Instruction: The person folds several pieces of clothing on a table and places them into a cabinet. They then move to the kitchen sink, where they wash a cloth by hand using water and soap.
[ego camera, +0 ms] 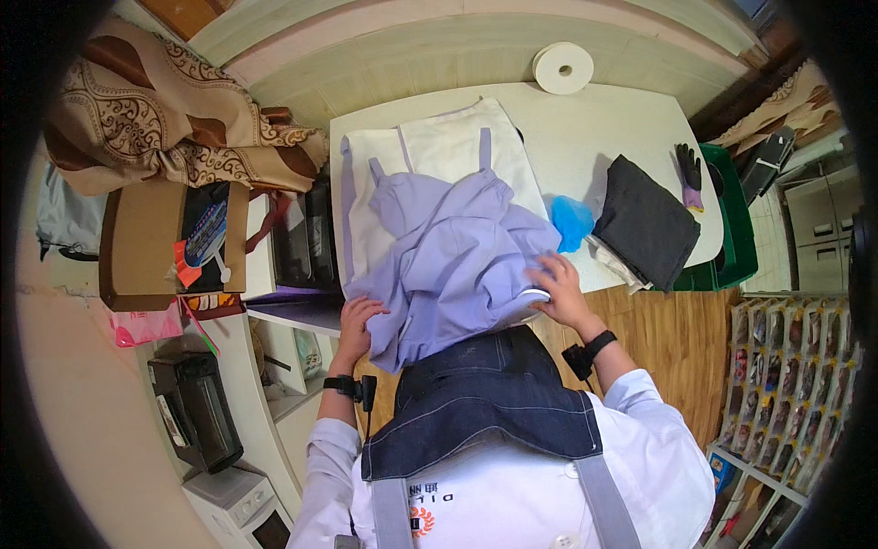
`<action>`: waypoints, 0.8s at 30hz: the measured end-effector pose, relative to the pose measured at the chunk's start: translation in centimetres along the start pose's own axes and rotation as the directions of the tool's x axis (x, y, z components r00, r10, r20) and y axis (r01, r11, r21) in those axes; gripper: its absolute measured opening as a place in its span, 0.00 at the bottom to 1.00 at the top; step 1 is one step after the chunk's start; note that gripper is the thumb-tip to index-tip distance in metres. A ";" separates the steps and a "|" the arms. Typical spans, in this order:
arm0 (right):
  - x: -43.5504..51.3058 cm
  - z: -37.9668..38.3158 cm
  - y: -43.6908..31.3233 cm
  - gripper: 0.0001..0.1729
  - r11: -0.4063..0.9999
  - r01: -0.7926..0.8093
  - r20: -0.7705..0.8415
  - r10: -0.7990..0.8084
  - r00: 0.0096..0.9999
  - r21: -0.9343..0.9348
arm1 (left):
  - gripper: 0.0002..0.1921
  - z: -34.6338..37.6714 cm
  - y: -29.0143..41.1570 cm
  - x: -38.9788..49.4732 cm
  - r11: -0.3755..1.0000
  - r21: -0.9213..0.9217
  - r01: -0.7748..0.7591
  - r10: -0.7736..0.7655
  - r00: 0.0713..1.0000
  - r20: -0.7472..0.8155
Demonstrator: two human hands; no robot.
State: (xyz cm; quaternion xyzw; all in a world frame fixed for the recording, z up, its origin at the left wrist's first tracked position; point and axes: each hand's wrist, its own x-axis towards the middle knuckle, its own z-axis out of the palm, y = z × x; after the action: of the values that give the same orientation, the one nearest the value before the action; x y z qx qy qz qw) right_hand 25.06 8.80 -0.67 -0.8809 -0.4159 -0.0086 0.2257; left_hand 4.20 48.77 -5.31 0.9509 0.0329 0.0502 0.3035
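Observation:
A crumpled lavender garment [453, 254] with thin shoulder straps and a gathered edge lies before me, its lower part draping over the table's near edge. My left hand [358, 322] holds its left edge, fingertips on the cloth. On the opposite side my right hand [559, 288] grips the lower right edge, where a white trim shows near the thumb; the fingers are slightly blurred. Beneath the lavender garment, a white cloth piece with lavender edging [439, 137] is spread flat.
The white table [617, 123] also bears a white roll [564, 68], a crumpled blue plastic piece [571, 221], folded dark cloth [648, 219] and a black-and-purple glove [689, 175]. Right of it stands a green crate [744, 240]. A cardboard box [140, 240] is at left.

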 end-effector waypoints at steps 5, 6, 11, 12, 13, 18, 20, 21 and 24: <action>2.9 0.2 2.5 0.15 0.819 -0.333 0.193 0.273 0.942 0.467 | 0.14 -2.5 -0.5 1.3 0.818 -0.523 0.240 -0.356 0.925 -0.134; 4.7 0.0 3.7 0.16 0.806 -0.355 0.163 0.316 0.935 0.474 | 0.14 -2.6 -1.2 2.9 0.739 -0.619 0.267 -0.456 0.874 -0.168; 15.6 0.0 9.7 0.25 0.737 -0.521 0.133 0.519 0.844 0.429 | 0.25 -4.5 -4.9 11.4 0.201 -0.895 0.398 -0.726 0.674 0.136; 16.7 0.3 9.7 0.26 0.784 -0.539 0.065 0.548 0.834 0.308 | 0.27 -4.8 -5.1 12.7 0.202 -0.878 0.435 -0.701 0.690 0.180; 17.7 0.4 9.4 0.29 0.809 -0.555 -0.031 0.570 0.821 0.193 | 0.28 -5.4 -5.2 13.7 0.190 -0.841 0.506 -0.728 0.647 0.225; 15.1 -0.6 5.0 0.46 0.988 -0.128 -0.122 0.117 0.986 -0.086 | 0.44 -5.1 -2.4 11.9 0.965 0.167 0.202 -0.145 0.942 -0.304; 12.6 -1.1 3.9 0.51 0.959 0.025 0.060 -0.008 0.998 -0.283 | 0.46 -4.7 -2.0 10.6 0.901 0.423 0.095 -0.045 0.991 -0.127; 12.1 -1.0 3.9 0.53 0.966 -0.017 0.170 0.063 0.983 -0.258 | 0.42 -4.4 -2.0 10.3 0.918 0.371 0.141 -0.132 0.990 -0.048; 12.1 -0.5 5.4 0.50 0.994 -0.006 0.173 0.025 0.985 -0.112 | 0.32 -4.0 -3.3 10.9 0.945 0.272 0.184 -0.207 0.977 0.055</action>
State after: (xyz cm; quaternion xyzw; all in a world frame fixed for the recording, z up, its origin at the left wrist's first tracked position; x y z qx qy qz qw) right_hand 37.04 14.41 0.17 -0.8927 -0.4260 0.0472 0.1394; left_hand 14.46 54.70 -3.17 0.9762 0.1210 -0.0243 0.1782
